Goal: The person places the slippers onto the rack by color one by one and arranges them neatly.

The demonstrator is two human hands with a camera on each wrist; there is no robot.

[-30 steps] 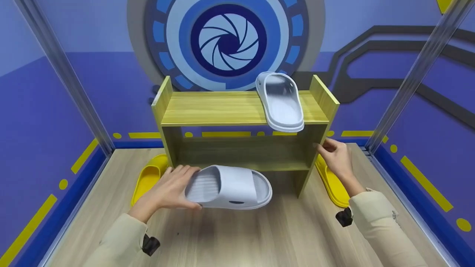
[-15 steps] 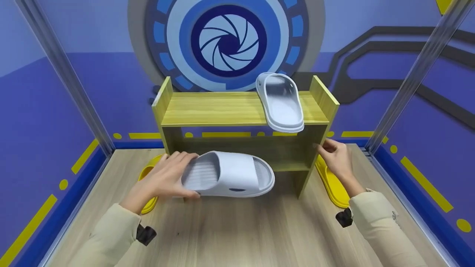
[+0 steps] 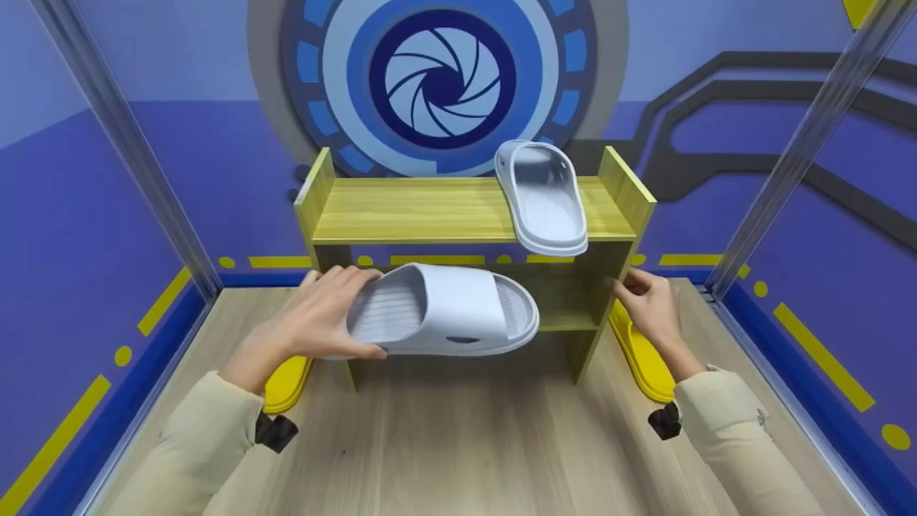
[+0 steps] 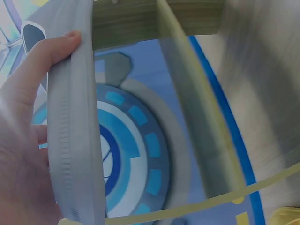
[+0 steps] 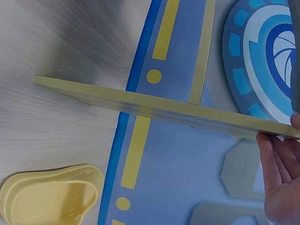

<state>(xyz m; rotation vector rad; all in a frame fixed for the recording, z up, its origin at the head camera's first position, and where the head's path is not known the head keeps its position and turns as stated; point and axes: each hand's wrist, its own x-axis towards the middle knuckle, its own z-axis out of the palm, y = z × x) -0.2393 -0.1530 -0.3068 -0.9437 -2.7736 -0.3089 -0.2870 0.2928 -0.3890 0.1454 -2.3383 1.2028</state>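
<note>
My left hand (image 3: 311, 319) grips a light grey slipper (image 3: 462, 308) by its heel end, thumb on the near side and fingers on the far side. The slipper hangs in the air sideways in front of the wooden shoe rack (image 3: 412, 208), toe pointing right. In the left wrist view the slipper (image 4: 75, 136) appears edge-on, with the thumb pressed against its sole edge. A matching grey slipper (image 3: 550, 204) lies on the top shelf at the right, its heel over the front edge. My right hand (image 3: 652, 308) pinches the rack's right side panel (image 5: 164, 105).
Yellow slippers stand on the table outside the rack: one at the left (image 3: 288, 387), partly behind my left hand, and one at the right (image 3: 645, 358). Blue printed walls and metal posts (image 3: 788, 143) enclose the table (image 3: 458, 444).
My left hand has raised the grey slipper from near the lower shelf to between the two shelves, moving slightly toward the rack. The right hand stays on the side panel.
</note>
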